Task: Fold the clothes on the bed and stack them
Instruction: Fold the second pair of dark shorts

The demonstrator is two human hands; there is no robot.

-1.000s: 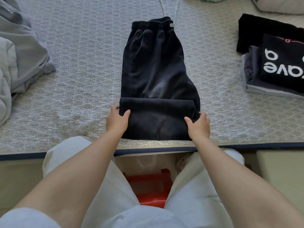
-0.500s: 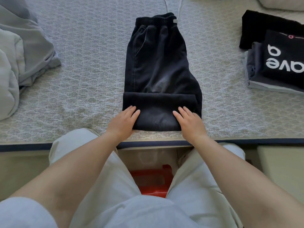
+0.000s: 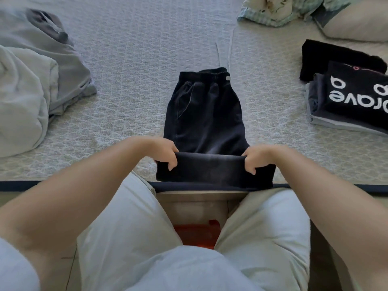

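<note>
- You sit at the edge of a bed [image 3: 130, 85] with a pale quilted cover.
- Your left hand [image 3: 165, 153] and right hand [image 3: 257, 157] each curl their fingers around the folded near end of the black trousers [image 3: 206, 120].
- The trousers lie between your hands, waistband away from you, dark and smooth.
- A folded stack [image 3: 352, 99] lies to the right.

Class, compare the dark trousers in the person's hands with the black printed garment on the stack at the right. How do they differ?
The dark trousers lie partly folded mid-bed, waistband far, gripped by the left hand and right hand. The black printed garment is fully folded, untouched, atop a stack. The trousers are plain; the printed garment carries white letters. Both are dark and lie on the bed.
</note>
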